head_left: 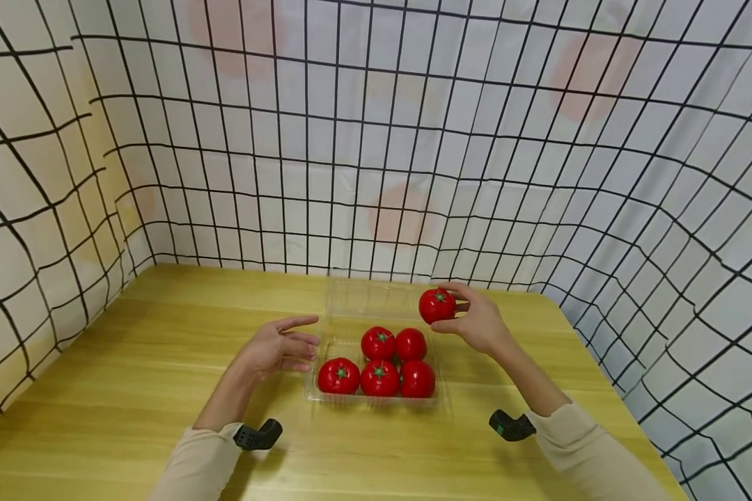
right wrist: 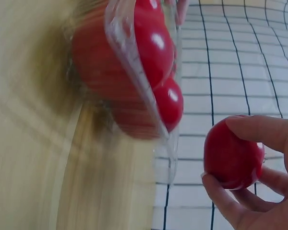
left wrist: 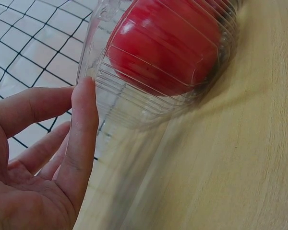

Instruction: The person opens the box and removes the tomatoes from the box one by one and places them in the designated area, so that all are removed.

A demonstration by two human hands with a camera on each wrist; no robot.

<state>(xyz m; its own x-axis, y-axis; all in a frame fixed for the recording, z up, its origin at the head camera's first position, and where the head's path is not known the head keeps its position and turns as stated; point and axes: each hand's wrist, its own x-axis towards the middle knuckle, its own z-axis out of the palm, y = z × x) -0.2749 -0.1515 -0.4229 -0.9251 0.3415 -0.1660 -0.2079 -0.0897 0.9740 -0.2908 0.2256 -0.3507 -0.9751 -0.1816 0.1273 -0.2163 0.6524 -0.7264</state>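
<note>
A clear plastic clamshell box [head_left: 374, 400] stands on the table with its lid [head_left: 366, 299] folded back. Several red tomatoes [head_left: 379, 378] with green stem tops sit inside in two rows, and bare box floor shows at the back left. My right hand [head_left: 479, 325] holds another tomato [head_left: 436, 306] between thumb and fingers, raised above the box's back right corner. At the box's left side is my left hand [head_left: 277, 350], fingers loosely extended. In the left wrist view, its fingertips [left wrist: 86, 91] lie at the clear wall, seemingly touching it.
The box rests on a yellow wood-grain table [head_left: 163, 334]. White cloth [head_left: 288, 139] with a black grid hangs behind and on both sides. Black bands [head_left: 260, 435] sit around both wrists, at the sleeve ends.
</note>
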